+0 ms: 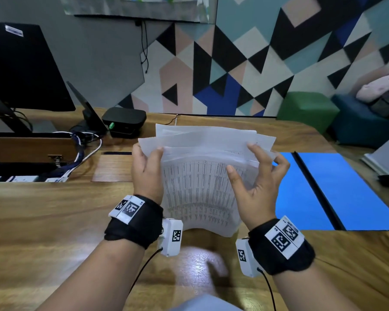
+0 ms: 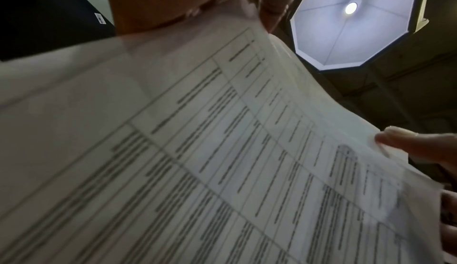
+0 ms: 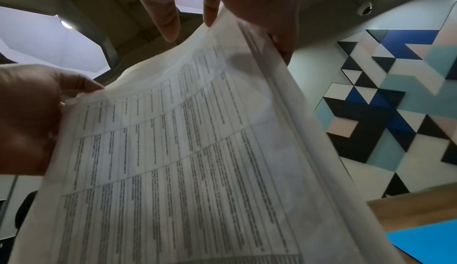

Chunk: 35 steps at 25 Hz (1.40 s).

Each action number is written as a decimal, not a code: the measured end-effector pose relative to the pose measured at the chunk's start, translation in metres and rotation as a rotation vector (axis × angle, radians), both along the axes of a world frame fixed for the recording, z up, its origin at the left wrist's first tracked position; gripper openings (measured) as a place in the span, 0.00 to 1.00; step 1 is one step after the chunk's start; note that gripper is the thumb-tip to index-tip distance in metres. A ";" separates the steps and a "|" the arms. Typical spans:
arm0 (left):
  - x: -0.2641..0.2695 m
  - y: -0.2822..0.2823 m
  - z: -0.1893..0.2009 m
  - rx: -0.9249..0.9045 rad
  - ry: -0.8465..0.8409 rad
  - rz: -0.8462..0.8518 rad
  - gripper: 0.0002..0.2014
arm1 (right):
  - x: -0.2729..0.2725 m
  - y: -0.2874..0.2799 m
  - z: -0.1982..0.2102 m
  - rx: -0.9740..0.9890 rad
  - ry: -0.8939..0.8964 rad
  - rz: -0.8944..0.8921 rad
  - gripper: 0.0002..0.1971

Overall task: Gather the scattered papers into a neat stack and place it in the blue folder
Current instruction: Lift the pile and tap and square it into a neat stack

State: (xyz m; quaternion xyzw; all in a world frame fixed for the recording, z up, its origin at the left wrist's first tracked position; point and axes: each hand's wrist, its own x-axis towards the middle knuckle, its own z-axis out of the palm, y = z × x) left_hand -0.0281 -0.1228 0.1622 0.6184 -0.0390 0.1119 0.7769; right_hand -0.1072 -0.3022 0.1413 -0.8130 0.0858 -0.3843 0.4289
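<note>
A stack of printed papers (image 1: pixel 200 187) stands on its lower edge on the wooden desk (image 1: pixel 54 209), sheets fanned unevenly at the top. My left hand (image 1: pixel 147 171) grips its left edge, thumb on the front and fingers behind. My right hand (image 1: pixel 258 176) curls round the right edge, thumb in front. The left wrist view shows the papers (image 2: pixel 222 151) close up with a right fingertip (image 2: pixel 415 145) on the far edge. In the right wrist view the papers (image 3: pixel 185 151) fill the frame, with my left hand (image 3: pixel 27 119) opposite. The blue folder (image 1: pixel 350 187) lies open flat to the right; one corner of the blue folder (image 3: pixel 425 241) also shows in the right wrist view.
A black monitor (image 1: pixel 20 68) stands at the back left, with a small black box (image 1: pixel 124 120) and tangled cables (image 1: pixel 83 149) beside it. A green stool (image 1: pixel 308 108) sits beyond the desk's far right edge.
</note>
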 end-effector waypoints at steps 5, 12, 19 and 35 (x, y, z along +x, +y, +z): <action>-0.013 -0.001 -0.011 -0.007 0.043 -0.006 0.15 | -0.004 0.005 -0.002 0.038 0.022 0.030 0.21; -0.014 -0.004 0.006 0.051 -0.011 0.014 0.18 | -0.004 0.008 0.011 -0.099 -0.040 0.009 0.37; -0.008 -0.008 0.005 0.117 0.061 0.136 0.12 | -0.007 0.006 0.001 0.033 -0.012 -0.004 0.16; -0.010 -0.004 -0.010 0.045 0.107 -0.058 0.15 | -0.008 0.003 -0.008 0.110 0.088 0.050 0.21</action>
